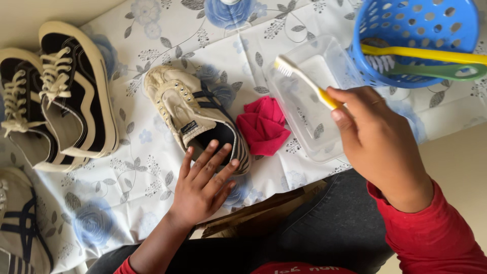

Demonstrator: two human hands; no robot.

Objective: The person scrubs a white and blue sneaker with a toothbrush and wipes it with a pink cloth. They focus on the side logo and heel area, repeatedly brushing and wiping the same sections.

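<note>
A dirty cream sneaker with dark stripes (185,106) lies without laces in the middle of the flowered cloth (127,172). My left hand (205,182) rests flat with spread fingers on its heel end. My right hand (378,139) grips a yellow-handled toothbrush (304,81), whose white bristle head hangs over a clear plastic container (309,122). A crumpled pink-red cloth (261,124) sits between the sneaker and the container.
A pair of black-and-cream laced sneakers (56,96) lies at the left. A second cream striped sneaker (20,228) shows at the bottom left. A blue perforated basket (411,30) at the top right holds yellow and green brushes (431,61).
</note>
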